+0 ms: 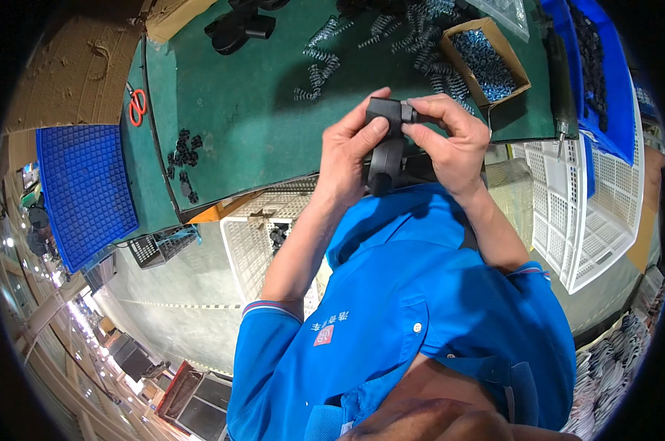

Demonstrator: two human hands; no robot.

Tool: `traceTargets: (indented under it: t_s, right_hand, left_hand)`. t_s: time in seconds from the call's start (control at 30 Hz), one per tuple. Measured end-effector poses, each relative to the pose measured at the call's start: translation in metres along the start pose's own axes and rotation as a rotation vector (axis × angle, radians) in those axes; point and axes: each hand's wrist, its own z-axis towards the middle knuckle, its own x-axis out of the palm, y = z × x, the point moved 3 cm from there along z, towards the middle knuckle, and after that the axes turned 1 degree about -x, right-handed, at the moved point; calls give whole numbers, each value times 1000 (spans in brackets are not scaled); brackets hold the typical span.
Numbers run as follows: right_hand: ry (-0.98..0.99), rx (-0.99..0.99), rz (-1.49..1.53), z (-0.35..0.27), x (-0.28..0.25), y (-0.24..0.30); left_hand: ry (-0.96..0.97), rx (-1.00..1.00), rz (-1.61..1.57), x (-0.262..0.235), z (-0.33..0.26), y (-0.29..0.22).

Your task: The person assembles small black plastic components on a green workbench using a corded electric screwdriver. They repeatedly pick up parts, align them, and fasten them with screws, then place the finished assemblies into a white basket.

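Just off the near edge of the green work table (252, 132), I hold a black plastic part (386, 158) with a blocky head and a curved body that ends in a rounded tip. My left hand (347, 154) is closed around its head, thumb lying across the front. On the head's right side, my right hand (454, 143) pinches a small dark piece (408, 114) between thumb and fingers. Whether that piece is fixed to the part or only pressed against it, I cannot tell. Metal coil springs (321, 55) lie on the table beyond my hands.
A cardboard box (523, 81) of small metal pieces stands at the back right, near a blue bin (619, 140). Small black pieces (184, 151) and red-handled scissors (137, 108) lie left. Bigger black parts (233, 29) lie at the back. White crates (560, 220) stand below the table.
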Motion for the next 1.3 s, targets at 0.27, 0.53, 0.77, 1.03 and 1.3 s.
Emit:
traceTargets:
  t_s: [0.27,0.53,0.77,1.03,1.3]
  right_hand:
    - [46,-54,-358,-5,9,-58]
    - [-8,-13,-342,-16,5,-76]
    - [47,-103,-480,-14,7,-73]
    - [96,-85,-500,-10,4,-72]
    - [102,-7,-269,-13,-3,-80]
  left_hand:
    - [-99,640,1337,-11,29,-12]
    - [2,583,1338,-12,36,-1]
    - [53,475,1511,2,32,-5]
    - [115,398,1856,18,39,-11]
    - [50,482,1470,-3,35,2]
